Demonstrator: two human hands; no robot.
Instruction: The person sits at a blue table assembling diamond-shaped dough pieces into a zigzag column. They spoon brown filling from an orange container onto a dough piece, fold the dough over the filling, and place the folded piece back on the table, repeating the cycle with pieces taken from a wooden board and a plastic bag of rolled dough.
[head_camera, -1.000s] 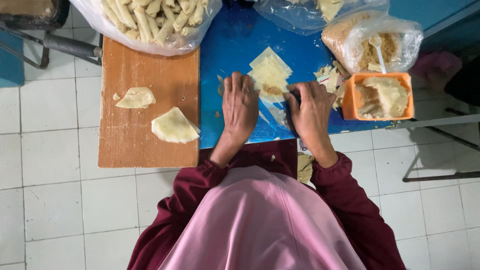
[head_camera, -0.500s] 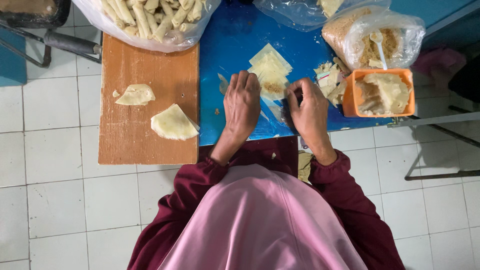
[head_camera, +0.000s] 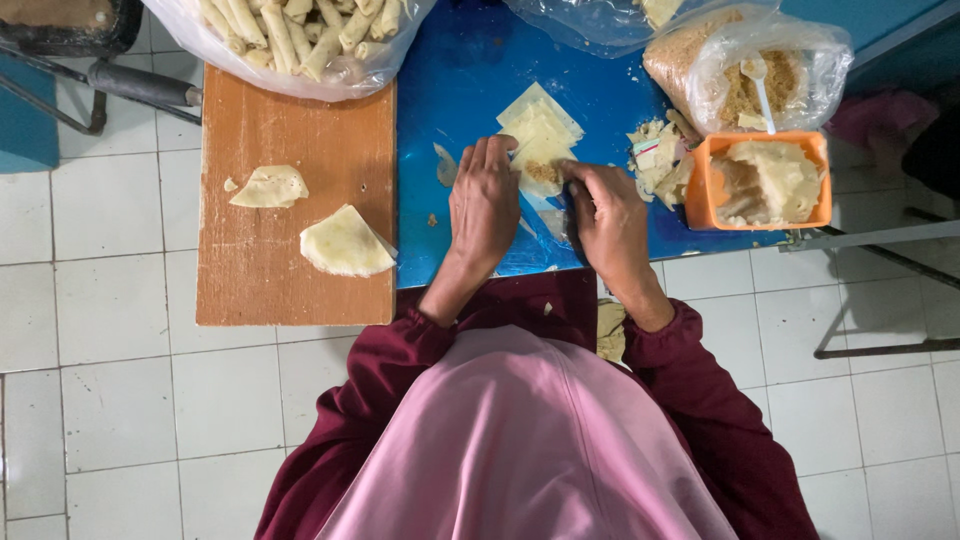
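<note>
Here, both hands rest on the blue bench (head_camera: 470, 70) over a stack of pale square dough sheets (head_camera: 540, 125). The left hand (head_camera: 485, 205) lies flat just left of the stack, its fingers close together and stretched forward, the tips touching the near edge of the top sheet, which carries a small brown dab of filling (head_camera: 541, 172). The right hand (head_camera: 610, 220) sits just right of that spot, fingers curled together and pinching the sheet's edge beside the filling; whether anything else is inside that grip cannot be told.

Right of the hands, an orange tub (head_camera: 705, 185) holds a pale lumpy paste, touching a small heap of dough scraps (head_camera: 655, 160). Behind the tub, a clear bag of brown crumbs (head_camera: 700, 70) stands open with a white spoon (head_camera: 760, 85) in it. Left of the blue surface, a wooden board (head_camera: 290, 130) carries two folded dough pieces (head_camera: 345, 243), lying apart. At the board's far end, a plastic bag of finished rolls (head_camera: 290, 35) overlaps its edge. The person wears maroon sleeves (head_camera: 400, 350) and a pink head covering (head_camera: 520, 440).
</note>
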